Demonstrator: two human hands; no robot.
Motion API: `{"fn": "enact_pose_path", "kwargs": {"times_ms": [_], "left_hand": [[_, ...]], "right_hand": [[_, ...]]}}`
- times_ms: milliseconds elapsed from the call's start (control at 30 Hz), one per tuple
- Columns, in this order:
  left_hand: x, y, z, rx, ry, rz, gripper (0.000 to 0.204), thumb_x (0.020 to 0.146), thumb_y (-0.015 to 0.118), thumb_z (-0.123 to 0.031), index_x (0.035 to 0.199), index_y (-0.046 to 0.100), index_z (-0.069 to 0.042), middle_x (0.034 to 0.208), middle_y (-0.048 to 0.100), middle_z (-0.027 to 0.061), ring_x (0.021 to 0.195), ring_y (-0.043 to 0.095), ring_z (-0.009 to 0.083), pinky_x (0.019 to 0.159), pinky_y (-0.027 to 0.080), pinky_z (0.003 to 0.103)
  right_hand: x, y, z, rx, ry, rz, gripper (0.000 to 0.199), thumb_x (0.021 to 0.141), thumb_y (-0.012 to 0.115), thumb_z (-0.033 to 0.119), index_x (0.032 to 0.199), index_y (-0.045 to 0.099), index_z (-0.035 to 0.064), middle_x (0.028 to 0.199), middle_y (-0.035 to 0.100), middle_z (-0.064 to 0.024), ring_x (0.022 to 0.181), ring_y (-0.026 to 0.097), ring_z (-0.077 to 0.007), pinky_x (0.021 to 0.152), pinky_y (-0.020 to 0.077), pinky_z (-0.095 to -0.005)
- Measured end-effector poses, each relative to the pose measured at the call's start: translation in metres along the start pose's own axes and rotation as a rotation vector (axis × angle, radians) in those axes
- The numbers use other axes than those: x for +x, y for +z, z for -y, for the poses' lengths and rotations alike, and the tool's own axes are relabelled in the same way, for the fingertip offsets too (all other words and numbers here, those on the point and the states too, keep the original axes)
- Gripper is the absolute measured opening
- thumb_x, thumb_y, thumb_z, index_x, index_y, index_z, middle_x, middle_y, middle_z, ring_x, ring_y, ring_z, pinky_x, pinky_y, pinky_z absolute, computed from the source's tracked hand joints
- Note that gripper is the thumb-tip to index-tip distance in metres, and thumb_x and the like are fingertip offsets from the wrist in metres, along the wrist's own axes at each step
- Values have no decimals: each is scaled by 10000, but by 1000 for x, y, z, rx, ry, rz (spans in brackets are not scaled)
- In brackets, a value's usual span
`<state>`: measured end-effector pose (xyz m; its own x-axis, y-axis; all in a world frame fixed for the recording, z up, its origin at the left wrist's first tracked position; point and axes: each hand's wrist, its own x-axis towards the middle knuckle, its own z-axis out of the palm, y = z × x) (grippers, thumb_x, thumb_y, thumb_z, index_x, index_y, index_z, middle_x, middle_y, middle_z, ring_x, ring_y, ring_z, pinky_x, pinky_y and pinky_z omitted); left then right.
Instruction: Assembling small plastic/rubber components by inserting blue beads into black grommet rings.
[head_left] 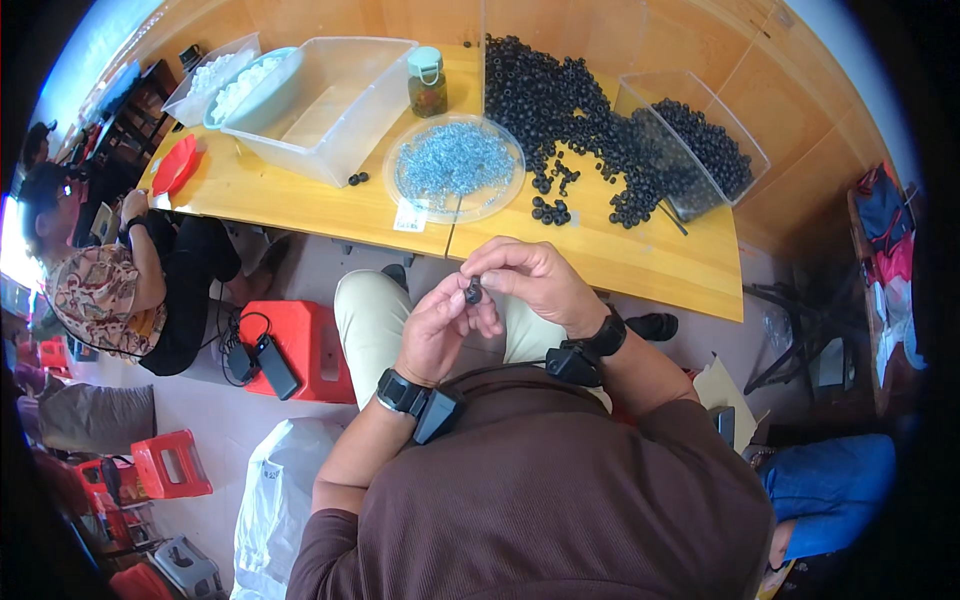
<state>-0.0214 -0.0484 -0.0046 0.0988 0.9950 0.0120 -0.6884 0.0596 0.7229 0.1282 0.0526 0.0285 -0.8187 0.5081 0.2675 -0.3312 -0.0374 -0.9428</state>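
Observation:
Above my lap, a small black round plastic part [473, 291] is pinched between the thumb and fingers of my left hand [438, 322]. My right hand [538, 281] meets it from the right, thumb and fingertips closed together at the top of the part. Whatever is between those right fingertips is too small to make out. Beyond my hands, a round clear tray [510, 195] on the yellow table [600, 255] bears many tiny bluish, shiny pieces. Right of it spreads a large heap of black round parts [545, 95], with small groups lying nearer me.
More black parts fill a clear bin [755, 160] tipped on the table's right. At the left stand a clear plastic bin [340, 140], a light-blue bowl [290, 75] of white pieces, a lidded jar [428, 85] and a red dish [177, 166]. Another person [110, 290] sits at left beside a red stool [310, 350].

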Motion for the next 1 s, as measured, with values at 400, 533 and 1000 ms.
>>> {"fn": "enact_pose_path", "kwargs": {"times_ms": [400, 533, 1000], "left_hand": [[1, -7, 8, -60, -24, 19, 383, 933, 517, -334, 1087, 531, 16, 804, 599, 101, 758, 611, 210, 722, 481, 289], [2, -8, 10, -66, -41, -13, 386, 930, 513, -336, 1081, 536, 19, 783, 585, 102, 745, 600, 233, 727, 479, 314], [0, -7, 13, -117, 19, -189, 301, 962, 472, -253, 1067, 550, 18, 889, 599, 67, 812, 585, 163, 770, 462, 272]], "right_hand": [[-13, 6, -8, 43, 140, -135, 165, 912, 548, 8, 1022, 671, 8, 1065, 624, -83, 978, 593, -143, 877, 463, -286], [-14, 6, -18, -280, -39, -162, 156, 913, 554, 22, 1016, 671, 11, 1059, 629, -84, 938, 594, -142, 848, 467, -290], [-10, 25, -19, -857, -378, -281, 333, 736, 729, 73, 1045, 622, 12, 938, 647, -109, 825, 609, -253, 727, 504, -338]]}}
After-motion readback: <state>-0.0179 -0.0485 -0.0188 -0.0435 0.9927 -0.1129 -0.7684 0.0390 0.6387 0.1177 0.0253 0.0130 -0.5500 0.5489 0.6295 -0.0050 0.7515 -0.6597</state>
